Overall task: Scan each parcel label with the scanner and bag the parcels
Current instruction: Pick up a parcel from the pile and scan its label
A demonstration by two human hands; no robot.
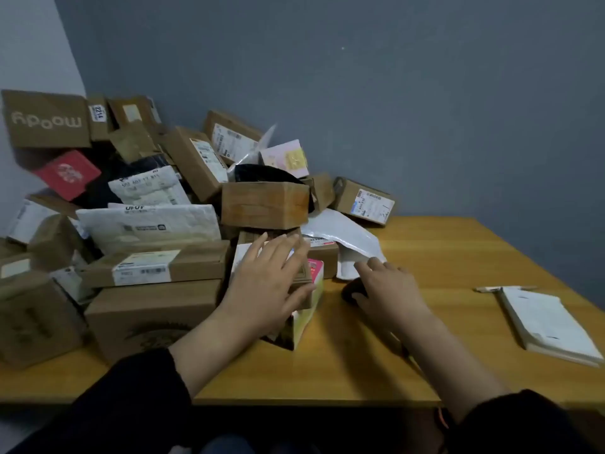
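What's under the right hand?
A dark object, likely the scanner, lying on the table. The right hand covers most of it, so its full shape and the grip cannot be seen.

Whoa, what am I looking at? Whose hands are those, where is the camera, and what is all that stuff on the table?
There is no machine here, just a person working with two bare hands. The camera sits on the person's head and looks forward and down, so you see roughly what they see. On the wooden table is a big pile of parcels: brown cardboard boxes and white mailing bags with printed labels. To the right lies a white notepad. The left hand rests with straight fingers on a small brown box. The right hand curls over a dark object. It is probably the scanner that reads the labels, but it is mostly hidden.
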